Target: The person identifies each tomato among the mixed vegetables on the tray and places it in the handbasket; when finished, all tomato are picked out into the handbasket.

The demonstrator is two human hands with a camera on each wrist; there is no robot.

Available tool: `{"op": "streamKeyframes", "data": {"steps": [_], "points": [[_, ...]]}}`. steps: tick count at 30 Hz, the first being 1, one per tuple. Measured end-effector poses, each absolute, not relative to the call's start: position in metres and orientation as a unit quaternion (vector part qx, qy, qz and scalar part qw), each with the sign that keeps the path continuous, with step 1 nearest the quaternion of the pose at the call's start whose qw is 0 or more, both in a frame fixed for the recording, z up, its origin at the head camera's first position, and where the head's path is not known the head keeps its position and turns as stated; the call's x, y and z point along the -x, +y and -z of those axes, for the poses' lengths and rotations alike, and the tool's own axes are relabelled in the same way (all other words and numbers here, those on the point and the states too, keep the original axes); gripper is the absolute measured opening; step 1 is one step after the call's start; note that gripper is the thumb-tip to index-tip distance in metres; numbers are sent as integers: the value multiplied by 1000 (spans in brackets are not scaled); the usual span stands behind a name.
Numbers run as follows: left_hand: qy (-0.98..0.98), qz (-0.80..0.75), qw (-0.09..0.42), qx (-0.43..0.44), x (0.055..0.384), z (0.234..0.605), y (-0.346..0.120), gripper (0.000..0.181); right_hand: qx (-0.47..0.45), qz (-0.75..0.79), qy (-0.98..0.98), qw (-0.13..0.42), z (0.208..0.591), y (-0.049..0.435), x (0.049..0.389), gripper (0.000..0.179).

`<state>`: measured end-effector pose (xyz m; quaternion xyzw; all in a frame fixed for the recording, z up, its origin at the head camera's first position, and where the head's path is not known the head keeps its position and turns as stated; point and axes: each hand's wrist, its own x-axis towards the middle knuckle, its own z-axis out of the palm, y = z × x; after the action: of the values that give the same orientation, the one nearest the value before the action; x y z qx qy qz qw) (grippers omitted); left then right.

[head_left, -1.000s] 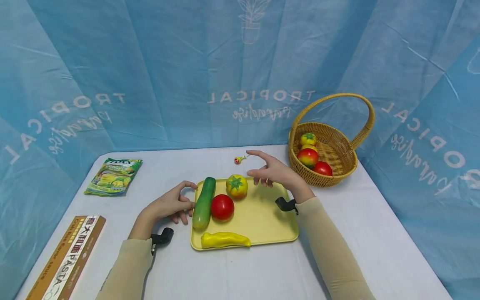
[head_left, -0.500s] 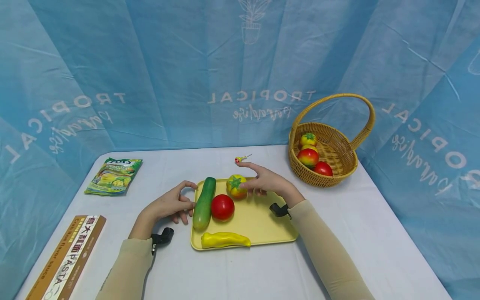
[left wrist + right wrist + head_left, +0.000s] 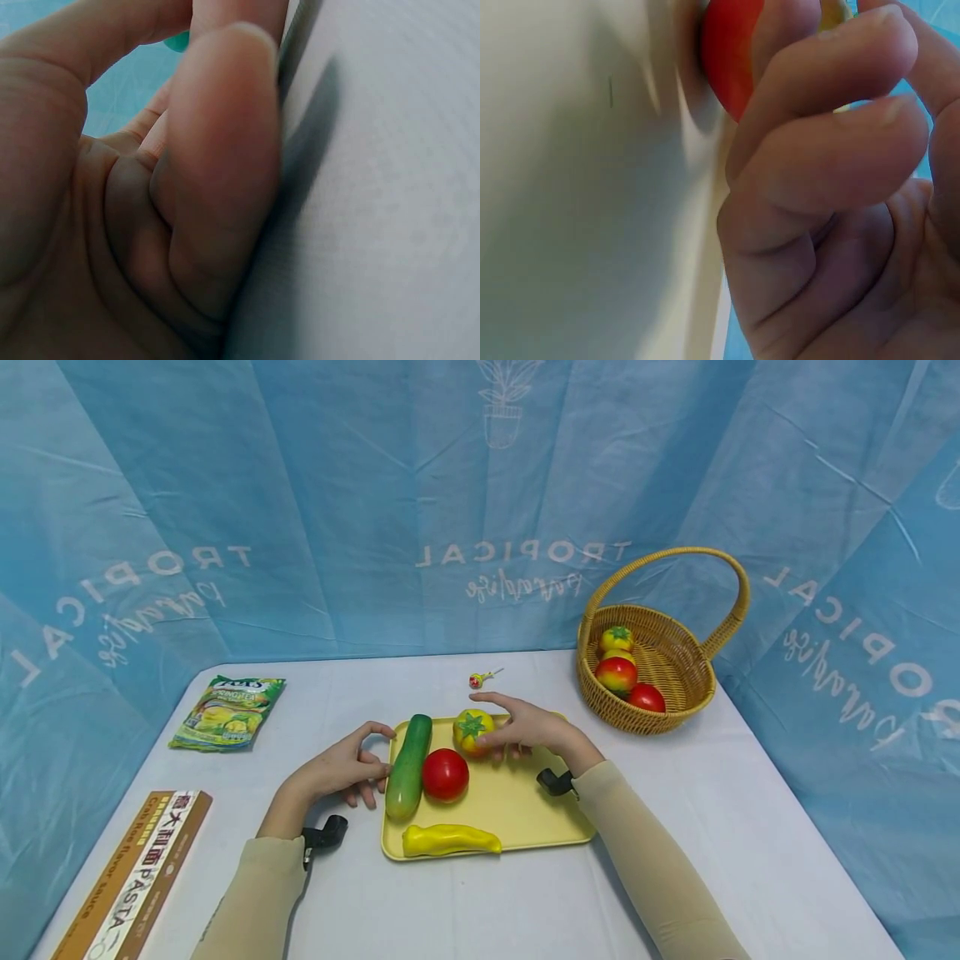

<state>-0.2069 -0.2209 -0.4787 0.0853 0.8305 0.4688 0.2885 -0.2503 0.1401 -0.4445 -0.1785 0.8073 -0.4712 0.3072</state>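
My left hand (image 3: 343, 766): fingers parted, loosely bent, beside the left rim of the tray (image 3: 525, 814); contact I cannot tell.
My right hand (image 3: 534, 727): forefinger extended, thumb well apart, over the tray's far side by the leafy tomato (image 3: 471, 727); contact unclear.
Leafy tomato: in the tray, near its far rim.
Cucumber (image 3: 408, 768): in the tray, along its left side.

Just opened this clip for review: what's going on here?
A person's right hand is at the yellow-red tomato on the tray, with no clear grip on it. The left hand is at the tray's left edge, beside the cucumber. A red tomato and a yellow pepper lie there too. A fruit basket stands at the right.
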Motion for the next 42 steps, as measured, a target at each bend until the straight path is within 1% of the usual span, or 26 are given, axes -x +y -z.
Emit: {"op": "streamKeyframes", "data": {"steps": [6, 24, 35, 42], "points": [[831, -468, 287, -83, 207, 480, -221, 61, 175, 456, 816, 308, 446, 139, 250, 89], [830, -470, 286, -88, 208, 480, -221, 60, 161, 465, 804, 333, 453, 138, 250, 88], [832, -468, 286, -82, 207, 478, -220, 61, 149, 475, 799, 337, 451, 138, 248, 78], [834, -465, 287, -80, 206, 479, -218, 61, 151, 480, 796, 337, 452, 139, 249, 77]]}}
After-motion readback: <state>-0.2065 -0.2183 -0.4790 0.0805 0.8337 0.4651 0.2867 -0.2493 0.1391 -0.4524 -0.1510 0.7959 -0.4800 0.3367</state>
